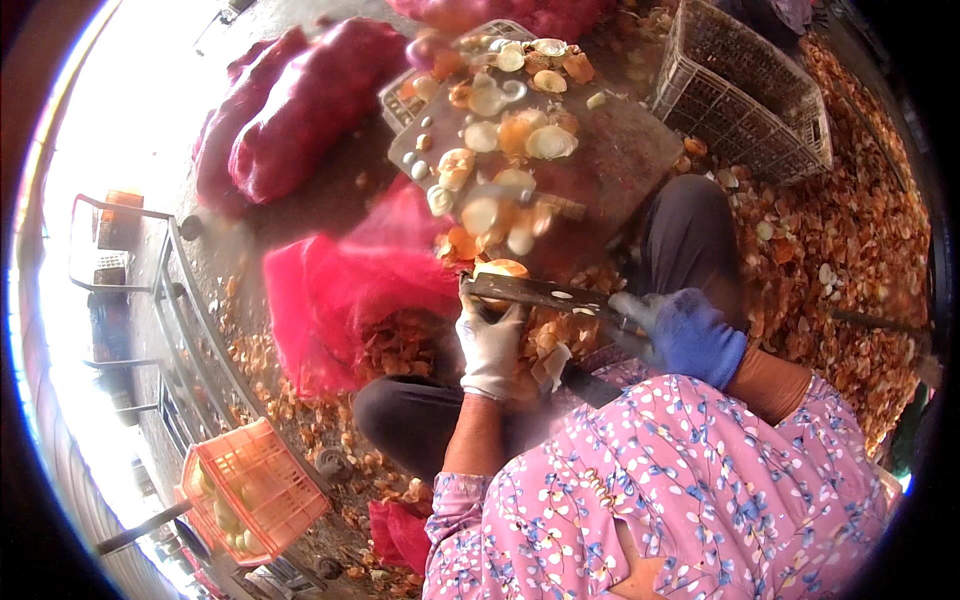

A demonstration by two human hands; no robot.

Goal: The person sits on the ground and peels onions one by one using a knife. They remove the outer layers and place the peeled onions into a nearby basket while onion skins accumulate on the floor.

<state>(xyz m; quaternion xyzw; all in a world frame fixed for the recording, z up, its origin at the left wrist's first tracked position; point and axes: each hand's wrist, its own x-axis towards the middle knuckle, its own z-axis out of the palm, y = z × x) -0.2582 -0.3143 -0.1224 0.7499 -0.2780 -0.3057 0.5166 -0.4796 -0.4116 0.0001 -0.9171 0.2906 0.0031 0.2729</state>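
My left hand (488,348), in a white glove, is closed around an onion (503,268) whose orange-brown top shows above the fingers. A dark, worn knife blade (545,293) lies across the near side of the onion. Its handle is gripped by my right hand (692,335), in a blue and grey glove. Just beyond the hands, a board (625,150) carries cut onion pieces (552,143), loose skins and several small pale bits. Beside my left hand spreads a red mesh sack (330,300). How far the blade is in the onion is hidden.
Full red sacks (310,110) lie at the far left. A grey plastic crate (745,95) stands far right, a pale crate (398,105) behind the board. At left, a metal cart (190,300) is near an orange crate (255,485) holding pale onions. Onion skins (850,260) cover the floor.
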